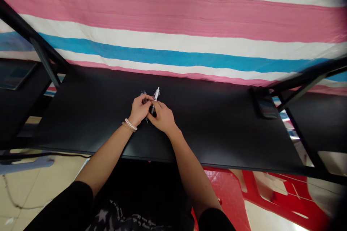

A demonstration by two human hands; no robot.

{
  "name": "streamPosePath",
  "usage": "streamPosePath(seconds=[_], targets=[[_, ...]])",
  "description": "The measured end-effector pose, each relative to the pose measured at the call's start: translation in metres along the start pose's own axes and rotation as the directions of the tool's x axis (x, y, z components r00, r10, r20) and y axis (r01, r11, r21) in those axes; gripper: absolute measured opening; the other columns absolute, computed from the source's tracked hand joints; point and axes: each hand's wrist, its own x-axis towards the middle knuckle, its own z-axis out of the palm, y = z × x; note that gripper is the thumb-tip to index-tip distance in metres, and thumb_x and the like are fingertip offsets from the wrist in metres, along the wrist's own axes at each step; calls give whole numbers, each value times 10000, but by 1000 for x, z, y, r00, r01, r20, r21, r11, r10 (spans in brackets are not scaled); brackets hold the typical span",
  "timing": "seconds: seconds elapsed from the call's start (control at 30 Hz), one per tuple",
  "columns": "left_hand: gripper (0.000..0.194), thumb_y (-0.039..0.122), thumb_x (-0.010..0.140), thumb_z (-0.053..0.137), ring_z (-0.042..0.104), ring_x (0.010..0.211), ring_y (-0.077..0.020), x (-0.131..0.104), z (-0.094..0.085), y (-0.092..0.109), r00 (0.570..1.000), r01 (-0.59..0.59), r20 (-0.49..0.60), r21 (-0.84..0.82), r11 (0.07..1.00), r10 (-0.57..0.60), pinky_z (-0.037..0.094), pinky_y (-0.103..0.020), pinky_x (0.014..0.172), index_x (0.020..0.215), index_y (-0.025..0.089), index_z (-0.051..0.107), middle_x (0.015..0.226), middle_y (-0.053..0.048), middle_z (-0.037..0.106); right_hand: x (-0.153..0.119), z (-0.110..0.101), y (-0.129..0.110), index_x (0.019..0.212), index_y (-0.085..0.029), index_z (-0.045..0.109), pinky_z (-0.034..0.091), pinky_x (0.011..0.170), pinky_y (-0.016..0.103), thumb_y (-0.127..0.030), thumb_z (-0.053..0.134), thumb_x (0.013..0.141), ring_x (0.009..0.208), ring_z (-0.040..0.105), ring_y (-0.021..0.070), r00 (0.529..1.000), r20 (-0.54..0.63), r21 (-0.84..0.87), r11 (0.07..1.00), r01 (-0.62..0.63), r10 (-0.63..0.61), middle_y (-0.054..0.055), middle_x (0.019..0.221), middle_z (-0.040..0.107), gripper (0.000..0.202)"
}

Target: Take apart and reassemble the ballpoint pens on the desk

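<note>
My left hand (139,109) and my right hand (165,118) meet over the middle of the black table, fingertips pinched together. Between them is a slim pen (156,94), its white end pointing away from me and a dark part showing between my fingers. Bits of shiny, clear material, perhaps plastic film, show beside the pen and around my left fingers; their exact shape is too small to make out. Both hands appear closed on the pen, though the fingers partly hide the grip. White and beige bracelets circle my left wrist.
A dark phone-like slab (267,104) lies at the right end of the black table (217,126). Black metal braces (45,59) rise at both ends. Striped cloth (173,14) hangs behind. Below stand red plastic seats (226,187); a cable (46,155) runs at the lower left.
</note>
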Motion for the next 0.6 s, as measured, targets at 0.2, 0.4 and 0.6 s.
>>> streamPosePath(seconds=[0.2, 0.4, 0.6], targets=[[210, 68, 705, 583, 629, 801, -179, 0, 0, -1, 1000, -4, 4, 5, 1000, 4, 510, -342, 812, 772, 198, 733, 852, -27, 733, 0, -1, -1, 1385, -170, 535, 526, 832, 375, -390, 566, 957, 1070, 624, 278, 1000, 3, -4, 1000, -3, 3, 123, 1152, 691, 483], [215, 67, 717, 591, 639, 812, -182, 1, 0, -3, 1000, -9, 11, -6, 1000, 9, 512, -354, 829, 782, 205, 741, 871, -28, 743, 0, -1, -1, 1372, -164, 545, 526, 827, 371, -389, 574, 955, 1076, 625, 281, 1000, -2, 0, 1000, -4, 4, 128, 1145, 695, 475], [205, 76, 709, 598, 630, 803, -181, 0, 0, -3, 1000, -15, 6, 1, 1000, 15, 504, -343, 804, 772, 209, 740, 860, -24, 742, 0, -2, -1, 1377, -164, 546, 532, 841, 376, -388, 587, 954, 1082, 629, 283, 1000, 2, 2, 1000, -5, 5, 130, 1158, 698, 481]])
